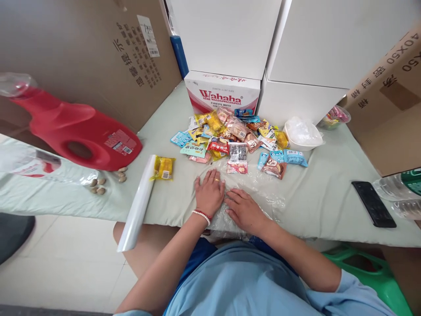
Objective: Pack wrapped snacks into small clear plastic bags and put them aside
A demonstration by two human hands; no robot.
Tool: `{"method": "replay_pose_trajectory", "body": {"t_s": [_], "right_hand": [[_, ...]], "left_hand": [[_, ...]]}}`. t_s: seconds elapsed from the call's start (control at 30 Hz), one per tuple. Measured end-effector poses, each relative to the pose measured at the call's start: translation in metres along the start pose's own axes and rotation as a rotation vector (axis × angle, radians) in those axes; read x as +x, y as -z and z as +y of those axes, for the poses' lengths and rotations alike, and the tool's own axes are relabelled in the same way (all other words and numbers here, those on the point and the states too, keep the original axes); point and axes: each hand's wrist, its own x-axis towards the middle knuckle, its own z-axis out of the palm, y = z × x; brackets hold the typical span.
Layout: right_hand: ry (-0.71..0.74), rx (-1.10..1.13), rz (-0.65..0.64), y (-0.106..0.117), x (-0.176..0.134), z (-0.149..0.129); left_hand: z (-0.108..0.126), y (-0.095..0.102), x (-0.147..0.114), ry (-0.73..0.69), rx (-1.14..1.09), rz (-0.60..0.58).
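Observation:
My left hand (210, 189) lies flat, fingers stretched forward, on a sheet of thin clear plastic (271, 199) spread over the table. Beside it, my right hand (246, 211) rests palm down on the same plastic, fingers spread a little and pointing left. Neither hand grips anything. Part of the plastic hangs over the table's front edge. Just beyond my fingertips is a heap of small wrapped snacks (237, 151) in several colours. To the left, a yellow-wrapped snack (164, 168) touches a roll of clear film (138, 204) that juts past the edge.
A red detergent bottle (82, 131) and several nuts (98, 188) are at the left. Behind the snacks stands a Wahaha water carton (223, 94). A white bowl (304, 142) holding thin plastic sits right of the heap. A black phone (373, 204) lies farther right, near bottles.

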Motion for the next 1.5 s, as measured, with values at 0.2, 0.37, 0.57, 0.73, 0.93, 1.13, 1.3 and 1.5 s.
{"method": "replay_pose_trajectory", "body": {"t_s": [0.2, 0.37, 0.57, 0.73, 0.93, 1.13, 1.3, 1.5], "right_hand": [[0.027, 0.045, -0.098, 0.008, -0.037, -0.001], [0.093, 0.260, -0.159, 0.032, -0.063, 0.010], [-0.196, 0.021, 0.223, 0.085, 0.024, 0.075], [-0.204, -0.198, 0.053, 0.099, 0.131, 0.110], [-0.334, -0.094, 0.024, 0.096, 0.154, 0.137], [-0.554, 0.517, 0.247, 0.117, 0.110, 0.166], [-0.619, 0.609, 0.196, 0.137, 0.102, 0.174], [-0.327, -0.166, 0.134, 0.119, 0.112, 0.133]], "left_hand": [[-0.005, 0.001, -0.012, -0.040, 0.100, -0.051], [-0.014, 0.004, -0.024, -0.080, 0.113, -0.081], [-0.019, 0.005, -0.030, -0.110, 0.128, -0.098], [-0.019, 0.007, -0.033, -0.130, 0.089, -0.069], [-0.028, 0.011, -0.056, -0.167, 0.019, -0.062], [-0.032, 0.013, -0.065, -0.186, -0.011, -0.078], [-0.033, 0.009, -0.064, -0.199, -0.030, -0.056], [-0.033, 0.012, -0.062, -0.196, -0.027, -0.068]]}}
